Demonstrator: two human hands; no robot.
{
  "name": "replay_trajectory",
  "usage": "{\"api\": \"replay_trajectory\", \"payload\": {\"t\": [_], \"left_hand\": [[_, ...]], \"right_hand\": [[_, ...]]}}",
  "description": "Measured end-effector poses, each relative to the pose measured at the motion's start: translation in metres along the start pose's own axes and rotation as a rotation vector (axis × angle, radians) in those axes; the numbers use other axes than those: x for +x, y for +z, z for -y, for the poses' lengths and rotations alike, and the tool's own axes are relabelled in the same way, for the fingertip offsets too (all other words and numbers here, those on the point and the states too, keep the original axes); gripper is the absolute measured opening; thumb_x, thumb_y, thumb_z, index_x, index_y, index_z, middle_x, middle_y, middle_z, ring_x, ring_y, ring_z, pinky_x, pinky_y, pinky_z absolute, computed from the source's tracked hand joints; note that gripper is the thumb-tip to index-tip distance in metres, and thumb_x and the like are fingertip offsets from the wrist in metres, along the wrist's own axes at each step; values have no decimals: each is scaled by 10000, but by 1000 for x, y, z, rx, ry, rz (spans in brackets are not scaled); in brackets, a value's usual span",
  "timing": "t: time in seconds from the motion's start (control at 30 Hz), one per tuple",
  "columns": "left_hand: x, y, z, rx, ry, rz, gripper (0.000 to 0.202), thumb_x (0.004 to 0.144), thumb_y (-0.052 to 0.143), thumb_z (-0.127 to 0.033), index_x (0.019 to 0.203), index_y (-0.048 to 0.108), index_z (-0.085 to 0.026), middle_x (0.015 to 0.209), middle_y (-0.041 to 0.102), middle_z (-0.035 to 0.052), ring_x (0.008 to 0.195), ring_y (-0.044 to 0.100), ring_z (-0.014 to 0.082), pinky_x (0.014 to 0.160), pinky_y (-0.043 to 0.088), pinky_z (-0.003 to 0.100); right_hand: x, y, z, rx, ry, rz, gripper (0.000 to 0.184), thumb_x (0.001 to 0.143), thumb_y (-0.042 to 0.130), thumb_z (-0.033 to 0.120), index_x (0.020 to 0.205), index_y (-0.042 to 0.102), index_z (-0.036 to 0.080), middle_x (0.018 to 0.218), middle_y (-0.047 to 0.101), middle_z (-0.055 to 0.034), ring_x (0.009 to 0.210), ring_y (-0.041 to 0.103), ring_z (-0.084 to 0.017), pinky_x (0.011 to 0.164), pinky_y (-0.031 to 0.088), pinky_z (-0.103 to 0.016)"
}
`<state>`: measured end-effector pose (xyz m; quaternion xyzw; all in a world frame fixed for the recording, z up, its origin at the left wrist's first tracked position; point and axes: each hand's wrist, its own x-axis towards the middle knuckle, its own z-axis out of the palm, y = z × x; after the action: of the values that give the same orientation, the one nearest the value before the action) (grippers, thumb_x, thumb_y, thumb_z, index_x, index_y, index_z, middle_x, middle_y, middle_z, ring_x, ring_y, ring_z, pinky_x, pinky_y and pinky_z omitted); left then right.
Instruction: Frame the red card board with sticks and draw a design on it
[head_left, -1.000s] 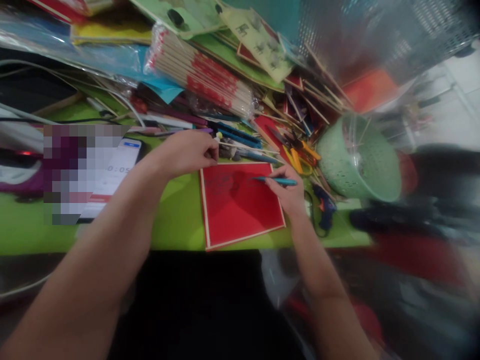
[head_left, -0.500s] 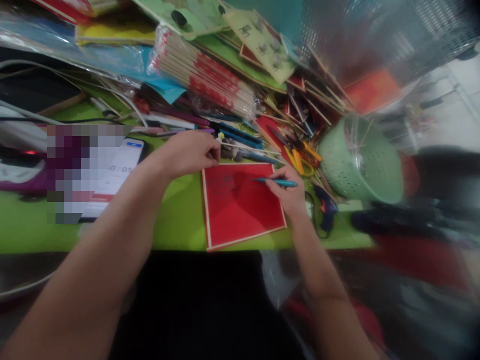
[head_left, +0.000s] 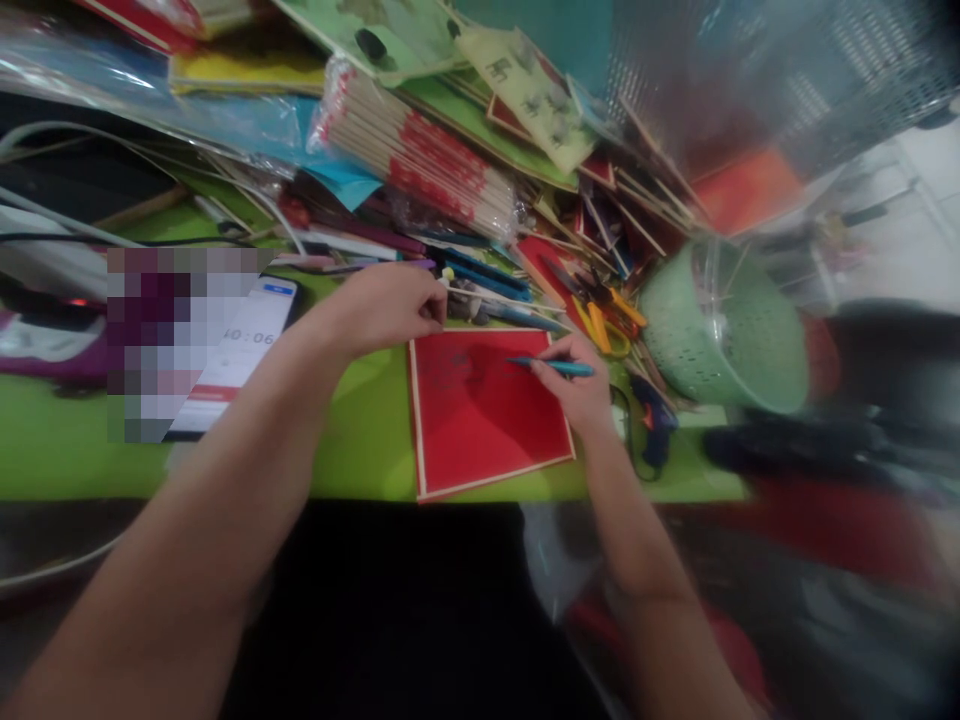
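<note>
Lying flat on the green surface (head_left: 360, 440), a red card (head_left: 487, 420) with a pale border is seen near the front edge, between the two hands. A teal pen (head_left: 559, 367) is pinched in the fingers of the right hand (head_left: 581, 395), and its tip is set on the upper part of the card, where faint dark marks can be made out. The left hand (head_left: 390, 305) is curled shut at the card's upper left corner, knuckles up. Whether anything is gripped in it cannot be told.

A jumble of pens and sticks is spread just beyond the card's top edge. Yellow-handled scissors (head_left: 604, 322) are found to the right of it, with a tipped pale green colander (head_left: 724, 330) further right. A dark glue gun (head_left: 654, 420) is laid close beside the right wrist. A phone (head_left: 244, 350) with a lit screen is placed to the left, well apart from the card. A plastic-wrapped bundle of sticks (head_left: 420, 160) is piled further back.
</note>
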<state>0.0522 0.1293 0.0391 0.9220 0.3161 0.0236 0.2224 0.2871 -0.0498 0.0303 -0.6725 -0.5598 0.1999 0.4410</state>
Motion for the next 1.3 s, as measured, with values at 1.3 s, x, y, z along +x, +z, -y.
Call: {"api": "replay_trajectory", "payload": {"t": [1.3], "left_hand": [[1, 1, 0, -14, 5, -3, 303, 762, 557, -322, 933, 785, -220, 988, 764, 63, 885, 683, 235, 786, 460, 323]], "right_hand": [[8, 8, -4, -28, -19, -24, 171, 876, 761, 389, 883, 660, 251, 786, 659, 26, 727, 596, -165, 705, 490, -307]]}}
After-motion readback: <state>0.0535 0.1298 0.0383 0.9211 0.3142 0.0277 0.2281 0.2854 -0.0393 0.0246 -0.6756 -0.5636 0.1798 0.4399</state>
